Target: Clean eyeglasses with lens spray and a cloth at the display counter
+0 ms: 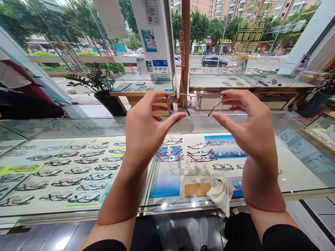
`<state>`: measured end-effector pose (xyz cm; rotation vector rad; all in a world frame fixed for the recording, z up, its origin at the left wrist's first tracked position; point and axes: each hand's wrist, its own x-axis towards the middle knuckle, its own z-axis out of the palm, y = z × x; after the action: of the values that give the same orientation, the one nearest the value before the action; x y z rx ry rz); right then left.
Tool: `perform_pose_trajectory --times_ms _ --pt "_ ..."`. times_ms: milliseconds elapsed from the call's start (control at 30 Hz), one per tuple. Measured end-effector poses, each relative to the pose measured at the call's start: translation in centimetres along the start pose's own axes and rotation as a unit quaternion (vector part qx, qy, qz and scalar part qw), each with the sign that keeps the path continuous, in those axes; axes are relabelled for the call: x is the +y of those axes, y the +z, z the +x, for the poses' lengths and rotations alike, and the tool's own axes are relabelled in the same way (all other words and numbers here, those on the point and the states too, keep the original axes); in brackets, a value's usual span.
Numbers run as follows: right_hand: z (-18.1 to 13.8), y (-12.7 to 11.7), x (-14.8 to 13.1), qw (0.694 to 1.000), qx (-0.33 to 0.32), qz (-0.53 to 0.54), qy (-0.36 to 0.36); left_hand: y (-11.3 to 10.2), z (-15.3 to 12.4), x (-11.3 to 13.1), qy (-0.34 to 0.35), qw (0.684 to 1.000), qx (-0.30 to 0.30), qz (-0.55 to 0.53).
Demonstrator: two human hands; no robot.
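Note:
A pair of thin metal-framed eyeglasses (208, 102) is held up level above the glass counter, its temples folded behind the lenses. At the left end of the frame, my left hand (148, 122) grips it by the fingertips, with the thumb stretched below the rim. My right hand (252, 122) pinches the opposite end in the same way. Under the hands, a crumpled light grey cloth (222, 191) hangs over the counter's near edge. Beside the cloth is a flat tan rectangular piece (197, 190).
The glass display counter (167, 205) spans the view, with many eyeglasses (68, 181) in rows inside. Past it stand a potted plant (103, 92), a wooden post (185, 45) and another glass showcase (251, 81). Part of a person (18, 75) shows at far left.

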<state>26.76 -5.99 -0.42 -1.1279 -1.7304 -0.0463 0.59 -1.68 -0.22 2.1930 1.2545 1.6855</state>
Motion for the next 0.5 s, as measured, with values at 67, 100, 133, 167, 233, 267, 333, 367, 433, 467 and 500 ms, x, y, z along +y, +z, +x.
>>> perform_pose_trajectory --times_ms 67,100,133,167,233,267,333,367,433,467,500 --pt "0.1 0.1 0.2 1.000 0.003 0.005 0.001 0.3 -0.2 0.3 0.009 1.000 0.021 0.018" --pt "0.2 0.1 0.2 1.000 0.004 0.006 0.002 0.4 -0.3 0.4 0.015 0.999 0.032 0.028" --pt "0.2 0.1 0.2 1.000 0.004 0.006 0.002 0.5 -0.4 0.6 0.022 0.998 0.041 0.037" --pt "0.2 0.1 0.3 1.000 0.002 0.007 0.003 0.6 -0.4 0.7 0.028 0.997 0.049 0.044" --pt "0.3 0.1 0.3 1.000 -0.001 0.008 0.002 0.6 -0.6 1.0 0.032 0.997 0.057 0.050" --pt "0.3 0.1 0.4 1.000 -0.003 0.009 0.002 0.6 -0.6 1.1 0.031 0.997 0.058 0.048" --pt "0.3 0.2 0.4 1.000 -0.006 0.011 0.002 0.7 -0.7 1.2 0.026 0.997 0.059 0.040" --pt "0.3 0.2 0.5 1.000 -0.007 0.011 0.004 0.7 -0.8 1.2 0.025 0.997 0.061 0.036" --pt "0.3 0.3 0.5 1.000 -0.010 0.011 0.009 0.8 -0.8 1.1 0.025 0.997 0.066 0.030" --pt "0.3 0.4 0.5 1.000 -0.008 0.011 0.010 0.9 -0.9 1.1 0.026 0.997 0.067 0.028" --pt "0.3 0.4 0.4 1.000 -0.004 0.013 0.011 1.0 -0.9 1.1 0.026 0.997 0.068 0.026"
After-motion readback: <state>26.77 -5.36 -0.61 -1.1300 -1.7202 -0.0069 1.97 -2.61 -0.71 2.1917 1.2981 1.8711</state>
